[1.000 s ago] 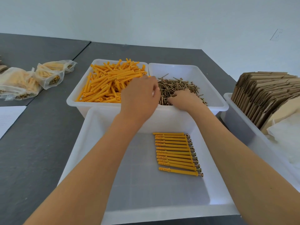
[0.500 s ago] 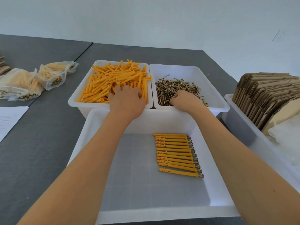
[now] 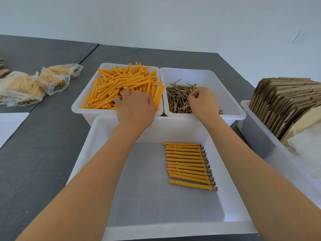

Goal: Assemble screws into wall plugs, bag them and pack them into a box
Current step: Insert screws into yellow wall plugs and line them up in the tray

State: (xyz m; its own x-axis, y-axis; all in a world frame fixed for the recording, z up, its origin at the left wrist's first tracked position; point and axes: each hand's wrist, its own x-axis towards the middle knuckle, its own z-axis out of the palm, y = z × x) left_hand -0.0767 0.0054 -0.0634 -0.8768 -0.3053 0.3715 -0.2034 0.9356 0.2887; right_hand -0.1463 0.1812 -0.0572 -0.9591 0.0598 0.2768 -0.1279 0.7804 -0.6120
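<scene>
The left hand [image 3: 136, 108] lies palm down on the plugs [image 3: 125, 84], fingers spread and only slightly bent; its grip looks slack, and whether any plug is caught under the palm cannot be told. The right hand [image 3: 203, 101] is curled over the screws [image 3: 178, 98], thumb and forefinger drawn together in a pinch; a screw between them is too small to make out.

Three white tubs sit on the grey desk [image 3: 43, 162] in front of the person. The far left tub [image 3: 78, 108] is heaped with orange plugs, too many to count. The far right tub [image 3: 232, 108], touching it side by side, holds a loose pile of brassy screws, also beyond counting. The near tub [image 3: 97, 136] is the largest and holds a row of finished sets [image 3: 189, 165], each a plug with a screw head showing at its right end. About twelve lie side by side, touching, toward the right half of the floor.

On the left of the desk lie three clear bags [image 3: 26, 86] filled with sets, close together, with a white sheet [image 3: 8, 126] near them. At the right edge a fourth tub [image 3: 257, 136] carries a stack of flat brown cartons [image 3: 284, 98] standing on edge and some white plastic [image 3: 307, 150] in front of them.
</scene>
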